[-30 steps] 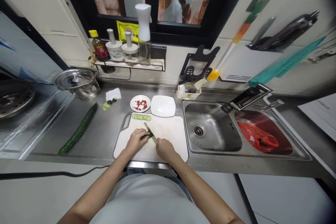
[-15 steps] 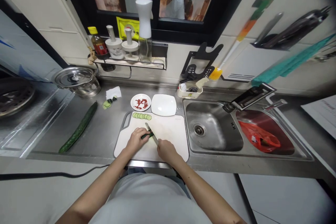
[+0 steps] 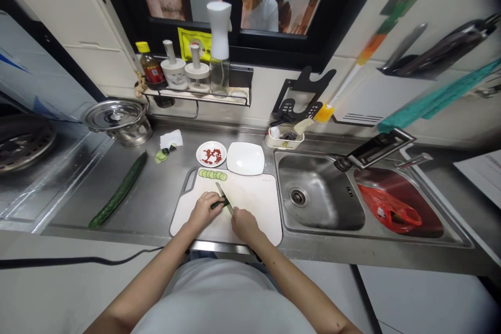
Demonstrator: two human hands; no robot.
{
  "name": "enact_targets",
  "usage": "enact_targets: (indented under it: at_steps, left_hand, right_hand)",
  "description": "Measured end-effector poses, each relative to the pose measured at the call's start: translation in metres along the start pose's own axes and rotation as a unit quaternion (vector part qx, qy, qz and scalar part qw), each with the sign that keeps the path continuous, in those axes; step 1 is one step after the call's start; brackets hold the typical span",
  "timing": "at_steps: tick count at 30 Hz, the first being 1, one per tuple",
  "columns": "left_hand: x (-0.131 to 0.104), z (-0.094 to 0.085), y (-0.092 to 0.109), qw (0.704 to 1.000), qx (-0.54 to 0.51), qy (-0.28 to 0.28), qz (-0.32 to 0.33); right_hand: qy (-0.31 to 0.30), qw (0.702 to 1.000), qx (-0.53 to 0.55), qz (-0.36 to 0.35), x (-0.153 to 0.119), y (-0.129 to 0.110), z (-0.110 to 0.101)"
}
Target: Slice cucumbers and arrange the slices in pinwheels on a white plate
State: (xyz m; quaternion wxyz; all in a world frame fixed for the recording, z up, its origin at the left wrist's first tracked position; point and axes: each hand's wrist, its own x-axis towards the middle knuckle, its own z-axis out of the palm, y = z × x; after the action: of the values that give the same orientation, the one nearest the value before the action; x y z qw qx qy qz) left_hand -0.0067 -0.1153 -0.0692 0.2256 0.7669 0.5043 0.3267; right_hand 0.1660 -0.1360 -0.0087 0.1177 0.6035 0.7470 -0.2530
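Note:
On the white cutting board [image 3: 258, 209], my left hand [image 3: 205, 210] is closed on a dark green cucumber piece [image 3: 217, 203], mostly hidden under the fingers. My right hand [image 3: 245, 224] grips a knife [image 3: 224, 194] by its handle, the blade slanting up and left against the right end of the piece. A row of overlapping cucumber slices [image 3: 212, 174] lies along the board's upper left edge. Behind the board are a round plate with red pieces [image 3: 211, 154] and a bare white square plate [image 3: 245, 158].
A whole cucumber [image 3: 119, 190] lies left of the board, near cucumber scraps [image 3: 161, 156] and a white tissue [image 3: 171, 139]. A lidded steel pot [image 3: 133, 130] stands at the back left. Right of the board is a double sink [image 3: 321, 198] with a red bag [image 3: 389, 211].
The view has shifted slightly. My right hand has moved a little left with the knife, while my left hand keeps its hold on the cucumber piece.

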Motion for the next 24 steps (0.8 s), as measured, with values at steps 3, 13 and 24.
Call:
enact_targets:
  at_steps: [3,13,24]
  left_hand:
    - [-0.001,0.000,0.000,1.000,0.001,0.005,0.003]
    - [-0.003,0.001,0.001,1.000,0.003,0.015,0.011]
    - [-0.002,0.002,0.000,1.000,0.002,0.021,0.015]
  right_hand:
    - [0.001,1.000,0.007,-0.002,-0.003,0.002,-0.004]
    - [0.002,1.000,-0.006,0.012,-0.025,-0.006,-0.029]
    - [-0.001,1.000,-0.003,0.007,-0.027,-0.006,-0.030]
